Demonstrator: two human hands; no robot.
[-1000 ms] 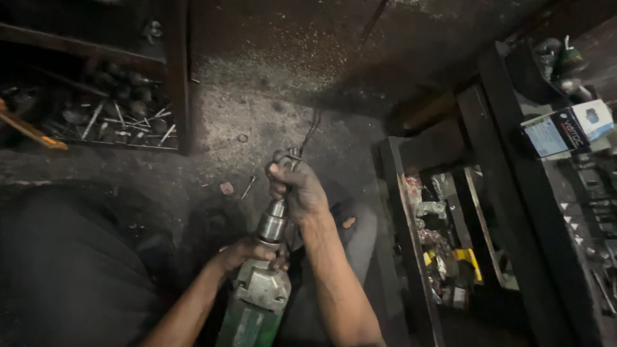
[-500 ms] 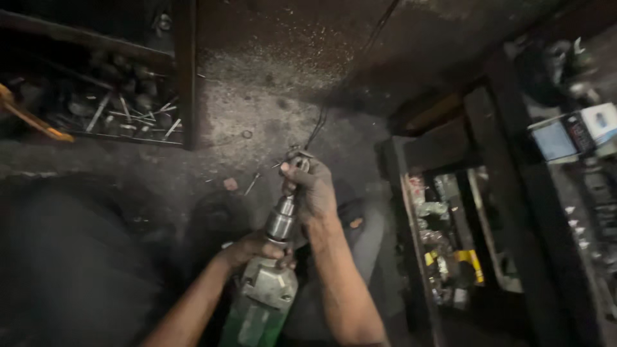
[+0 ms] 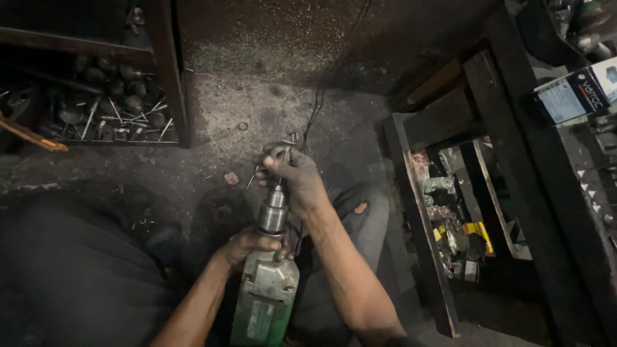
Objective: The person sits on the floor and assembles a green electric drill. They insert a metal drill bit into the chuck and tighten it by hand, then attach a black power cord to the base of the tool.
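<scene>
Head view, looking down over the person's lap to a gritty concrete floor (image 3: 270, 83). A green electric drill (image 3: 265, 302) lies lengthwise between the forearms, body toward the camera, its metal chuck (image 3: 274, 212) pointing away toward the floor. Left hand (image 3: 247, 243) wraps the neck of the drill just behind the chuck, fingers curled closed around it and thumb over the top. Right hand (image 3: 297, 178) is closed over the front end of the chuck, fingers bent tight; a small metal piece (image 3: 292, 138), likely a chuck key or bit, sticks up from the fist, but its exact kind cannot be told in the dim light. A dark cable (image 3: 318, 103) runs from near the right hand up across the floor into shadow. Both hands are grimy. On the floor just beyond the chuck: a small ring (image 3: 242, 126), a reddish scrap (image 3: 231, 178), scattered bits of swarf. Upper left, a dark wooden tray (image 3: 168, 77) holds a jumble of bolts, rods and round metal parts (image 3: 109, 109); an orange-handled tool (image 3: 32, 136) lies at its left edge. Right side, a dark metal frame (image 3: 418, 212) encloses a compartment with wrappers and a yellow item (image 3: 479, 230). A white-and-blue box (image 3: 572, 93) sits on the upper right ledge.
</scene>
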